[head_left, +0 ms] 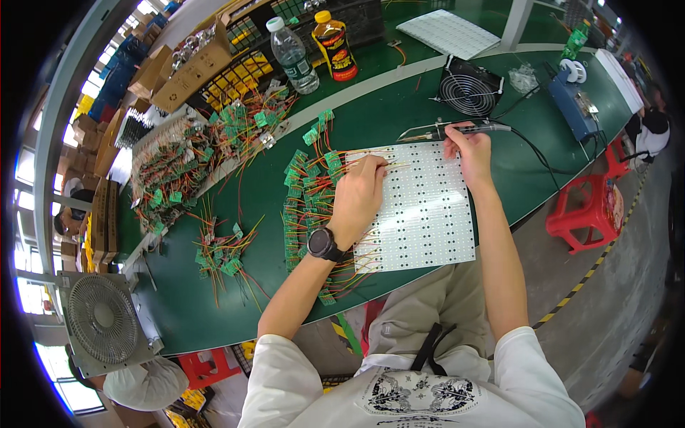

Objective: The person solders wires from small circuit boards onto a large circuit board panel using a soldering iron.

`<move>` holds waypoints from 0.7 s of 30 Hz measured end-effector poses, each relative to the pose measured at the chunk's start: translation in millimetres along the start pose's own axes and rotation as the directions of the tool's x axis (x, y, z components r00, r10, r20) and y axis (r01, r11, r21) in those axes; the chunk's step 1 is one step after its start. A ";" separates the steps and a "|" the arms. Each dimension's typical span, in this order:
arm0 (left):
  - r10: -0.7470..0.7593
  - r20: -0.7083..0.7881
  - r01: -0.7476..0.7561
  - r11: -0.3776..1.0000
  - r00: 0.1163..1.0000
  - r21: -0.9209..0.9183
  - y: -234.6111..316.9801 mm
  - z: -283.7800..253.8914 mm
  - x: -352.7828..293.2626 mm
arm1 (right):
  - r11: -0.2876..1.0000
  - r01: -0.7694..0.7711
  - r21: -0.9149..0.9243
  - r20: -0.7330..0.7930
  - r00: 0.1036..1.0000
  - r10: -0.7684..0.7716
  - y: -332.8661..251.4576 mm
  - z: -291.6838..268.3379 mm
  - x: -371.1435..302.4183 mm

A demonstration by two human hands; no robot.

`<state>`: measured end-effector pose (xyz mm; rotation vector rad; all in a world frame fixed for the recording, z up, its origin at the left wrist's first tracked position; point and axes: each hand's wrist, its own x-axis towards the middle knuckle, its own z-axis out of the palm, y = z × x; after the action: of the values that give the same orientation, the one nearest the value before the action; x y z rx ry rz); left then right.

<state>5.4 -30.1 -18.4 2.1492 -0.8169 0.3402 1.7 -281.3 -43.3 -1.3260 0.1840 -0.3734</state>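
My right hand grips a black soldering iron. Its slim metal tip points left, over the far edge of a white perforated LED board. Beneath it, my left hand rests at the board's far left part, fingers pinched on thin wires that stick out past the fingertips. Along the board's left side lies a row of small green circuit boards. Their red and yellow wires reach onto the white surface, and my left hand and wrist hide some of them.
Piles of wired circuit boards and a smaller heap lie left. At the back stand a water bottle and a drink bottle. A black fan and a blue soldering station stand right, its cable trailing across the table.
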 end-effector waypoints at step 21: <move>0.086 0.247 -0.102 0.993 0.965 0.053 -18.5 -48.4 24.8 | 0.999 0.026 -0.040 0.031 0.999 -0.025 5.0 -1.7 3.9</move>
<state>37.7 4.6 14.1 2.2471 -1.0622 0.1530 5.5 -283.3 -48.2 -1.3738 0.1495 -0.3725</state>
